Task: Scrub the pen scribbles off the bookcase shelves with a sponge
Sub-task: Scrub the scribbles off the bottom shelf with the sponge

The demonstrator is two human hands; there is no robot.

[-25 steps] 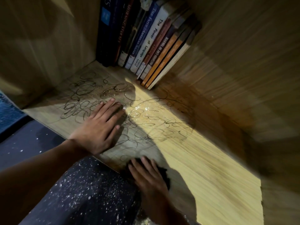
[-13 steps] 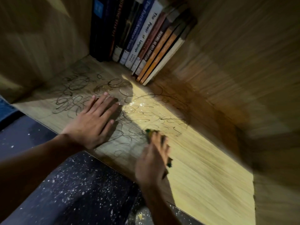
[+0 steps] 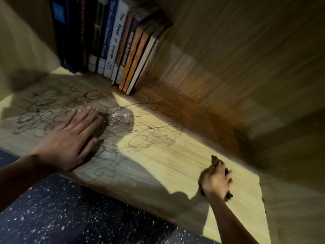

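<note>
Wood-grain shelf (image 3: 175,155), head view only: pen scribbles (image 3: 73,110) loop over the left and middle of the board, thickest round the left hand (image 3: 70,138), thinning toward the middle-right; right end looks bare of ink. Left hand lies flat on the shelf, fingers (image 3: 84,118) straight and slightly spread, pressing down on top of the scribbles as a brace. Right hand (image 3: 214,182) sits near the right front of the shelf w/ its fingers curled tight round the sponge (image 3: 214,161); a dark corner of it pokes out past the knuckles, another bit shows below the palm. Sponge is well apart from the nearest ink. Frame is blurred at that hand, so whether the sponge touches the board I can't tell.

Row of books (image 3: 112,46) stands at the back, by the far end of the marks. Speckled dark floor (image 3: 70,217) below the shelf edge.

Step, as I judge it: mid-scrub, at the outer end of a stroke, most marks not yet off. Next move prob. needs the sponge brought leftward onto the ink w/ firm downward pressure, and the left hand shifted so the lines under it can be reached.
</note>
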